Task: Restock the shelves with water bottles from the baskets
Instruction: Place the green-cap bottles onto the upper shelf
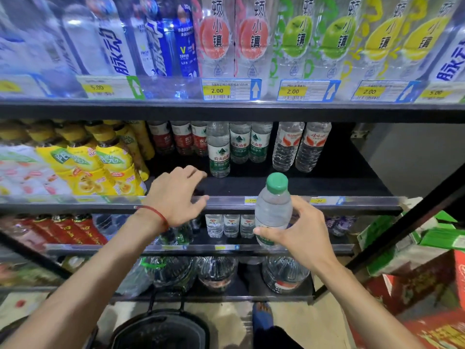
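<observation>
Middle shelf (314,182): one water bottle (218,149) stood forward of the rows along the back edge, with two further bottles (300,147) toward the right end and packed drinks (100,162) filling the left end up to the front edge. The left hand (176,195) lay over the front edge, left of centre. The right hand (299,233) held an upright bottle (273,210) before the front edge, right of centre. A basket (161,328) sat on the floor below the lowest shelf.
</observation>
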`<action>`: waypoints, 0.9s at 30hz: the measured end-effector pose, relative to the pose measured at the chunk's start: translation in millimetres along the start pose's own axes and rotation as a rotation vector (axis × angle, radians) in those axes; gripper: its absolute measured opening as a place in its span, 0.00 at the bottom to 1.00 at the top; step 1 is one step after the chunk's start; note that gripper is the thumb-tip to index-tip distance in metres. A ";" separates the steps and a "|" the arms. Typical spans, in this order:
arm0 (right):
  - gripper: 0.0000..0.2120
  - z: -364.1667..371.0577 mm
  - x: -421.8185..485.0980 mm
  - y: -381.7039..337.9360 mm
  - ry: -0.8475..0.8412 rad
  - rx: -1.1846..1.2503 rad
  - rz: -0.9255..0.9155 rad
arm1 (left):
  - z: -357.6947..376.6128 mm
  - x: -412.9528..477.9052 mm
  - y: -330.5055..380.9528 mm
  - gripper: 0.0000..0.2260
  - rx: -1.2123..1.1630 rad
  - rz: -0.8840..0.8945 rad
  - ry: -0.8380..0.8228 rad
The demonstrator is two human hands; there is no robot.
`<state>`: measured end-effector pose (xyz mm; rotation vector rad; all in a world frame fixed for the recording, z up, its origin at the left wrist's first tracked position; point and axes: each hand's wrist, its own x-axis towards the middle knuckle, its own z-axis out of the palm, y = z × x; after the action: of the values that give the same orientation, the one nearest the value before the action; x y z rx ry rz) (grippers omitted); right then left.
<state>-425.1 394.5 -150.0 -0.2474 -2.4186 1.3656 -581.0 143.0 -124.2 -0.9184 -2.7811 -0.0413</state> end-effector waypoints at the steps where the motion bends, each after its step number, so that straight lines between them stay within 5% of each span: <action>1: 0.29 1.4 1.2 -0.5 0.001 0.004 0.002 | -3.9 -9.7 5.7 0.27 0.037 0.032 -0.022; 13: 0.29 31.0 61.3 -8.4 0.110 0.129 -0.152 | -15.1 -57.1 35.5 0.35 0.096 -0.007 -0.085; 27: 0.25 88.3 182.1 32.8 0.123 0.155 0.047 | 26.0 -51.4 39.5 0.25 0.021 -0.007 0.144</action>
<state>-627.7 399.6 -180.6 -0.3392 -2.2083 1.5035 -522.4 147.1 -161.8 -0.8646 -2.6468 -0.0758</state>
